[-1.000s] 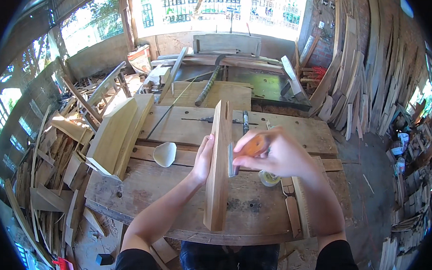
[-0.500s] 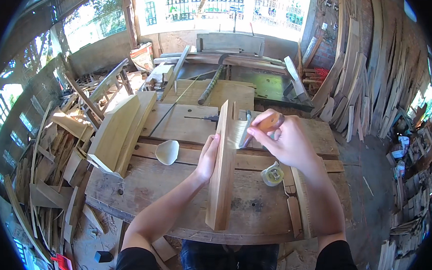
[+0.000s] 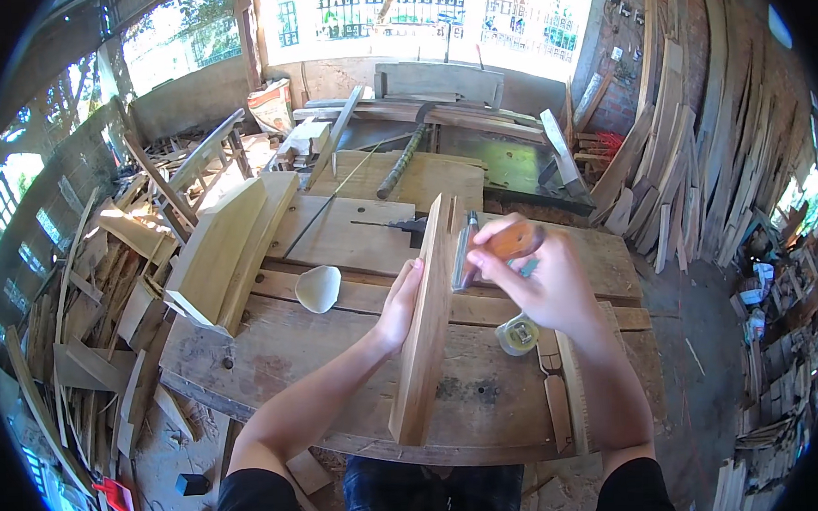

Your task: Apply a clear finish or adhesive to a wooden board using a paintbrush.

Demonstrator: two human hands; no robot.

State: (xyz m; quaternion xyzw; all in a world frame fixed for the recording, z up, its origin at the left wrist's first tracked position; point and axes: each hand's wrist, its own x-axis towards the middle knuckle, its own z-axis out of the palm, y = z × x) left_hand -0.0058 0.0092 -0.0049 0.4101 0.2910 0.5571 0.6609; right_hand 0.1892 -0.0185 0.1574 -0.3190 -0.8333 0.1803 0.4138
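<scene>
Our right hand has its grip wrapped around the reddish wooden handle of a chisel, whose blade lies against the right face of a plank standing on edge. Our left hand presses open fingers against the plank's left face. The plank rests on the worktop, with a pale bowl-shaped piece to its left and a tape roll just to its right.

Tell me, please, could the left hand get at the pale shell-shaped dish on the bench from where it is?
Probably yes. The left hand steadies the upright board on its left face, and the dish lies on the same side, with only bare workbench between them. It would have to let go of the board first.
</scene>
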